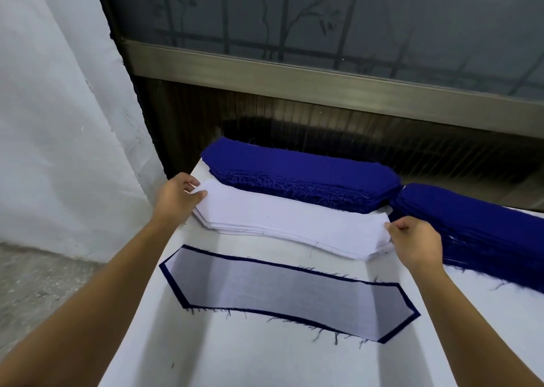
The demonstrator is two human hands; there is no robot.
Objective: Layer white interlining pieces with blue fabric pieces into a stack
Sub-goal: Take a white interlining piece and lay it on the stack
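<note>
- The left hand (176, 198) pinches the left tip of the white interlining stack (288, 224), thumb on top and fingers curled at the edge.
- The right hand (415, 242) has its fingers curled and pinches the stack's right end. How many sheets either hand holds cannot be told.
- That stack lies across the middle of the white table (235, 357), between the two hands.
- Just behind it, touching its far edge, sits a thick blue fabric stack (300, 177) with frayed threads.
- A second blue stack (477, 227) lies to the right, beside the right hand.
- Nearer the person lies the layered pair (282, 292): one sheer white piece flat on a blue piece, a thin blue border showing all round.
</note>
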